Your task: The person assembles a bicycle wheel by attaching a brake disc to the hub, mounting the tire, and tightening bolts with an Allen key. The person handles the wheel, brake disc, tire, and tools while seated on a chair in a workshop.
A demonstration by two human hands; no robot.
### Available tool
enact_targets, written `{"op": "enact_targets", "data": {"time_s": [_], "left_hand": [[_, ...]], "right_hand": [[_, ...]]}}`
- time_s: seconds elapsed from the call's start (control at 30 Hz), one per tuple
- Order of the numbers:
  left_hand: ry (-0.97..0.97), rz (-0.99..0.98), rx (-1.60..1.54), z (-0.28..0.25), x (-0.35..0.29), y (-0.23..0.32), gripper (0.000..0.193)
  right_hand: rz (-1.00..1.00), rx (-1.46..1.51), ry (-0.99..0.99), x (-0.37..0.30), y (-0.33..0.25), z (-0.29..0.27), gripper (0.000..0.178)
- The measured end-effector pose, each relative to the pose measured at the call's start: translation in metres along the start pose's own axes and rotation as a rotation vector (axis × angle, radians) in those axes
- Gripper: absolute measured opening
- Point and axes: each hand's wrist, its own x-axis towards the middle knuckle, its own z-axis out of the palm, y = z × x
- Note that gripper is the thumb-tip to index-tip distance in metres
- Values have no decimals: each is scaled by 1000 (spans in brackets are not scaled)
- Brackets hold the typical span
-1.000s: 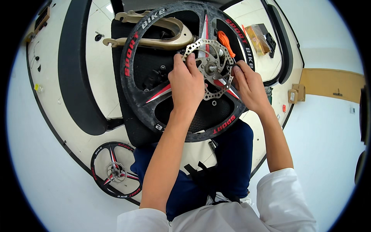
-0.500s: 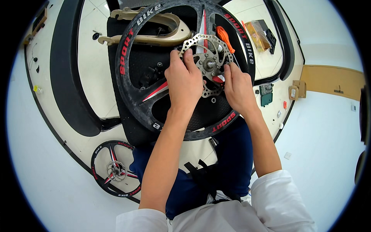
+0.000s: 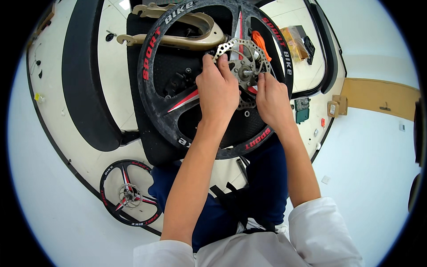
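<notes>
A black three-spoke wheel point(image 3: 183, 103) with red and white accents lies flat on a black chair seat. A silver, perforated brake disc point(image 3: 225, 46) sits over its hub, with the axle point(image 3: 247, 73) poking up through the centre. Thumb and fingers of my left hand point(image 3: 218, 91) pinch the disc's left edge. My right hand point(image 3: 275, 100) is closed at the opposite edge, thumb beside fingers; whether it grips the disc or some small piece there is hidden. A small ring-shaped washer point(image 3: 247, 114) shows on the seat through a gap in the wheel.
A gold fork point(image 3: 195, 42) lies partly under the wheel, near an orange-coloured item point(image 3: 260, 44). Black chair armrests point(image 3: 82, 84) flank the seat. A second wheel point(image 3: 129, 175) is on the floor at lower left. A green case point(image 3: 302, 115) and cardboard boxes point(image 3: 341, 103) stand at right.
The whole view has shifted slightly. Both hands stay at the same edges of the brake disc, with hardly any visible movement against the wheel.
</notes>
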Motion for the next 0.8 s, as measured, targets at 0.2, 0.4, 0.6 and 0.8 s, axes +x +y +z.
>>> {"op": "enact_targets", "data": {"time_s": [0.2,0.4,0.6,0.8], "left_hand": [[104,133,112,-4,-5,2,30],[69,25,11,-17,-5,0,31],[46,22,-31,-22,-7,-4,30],[-34,-23,7,-26,-7,-3,27]], "right_hand": [[66,-46,44,-11,-23,24,29],[83,84,71,-9,-14,17,32],[14,-144,-10,-12,-17,12,31],[-133,-388,-5,-11,-8,12,31]]}}
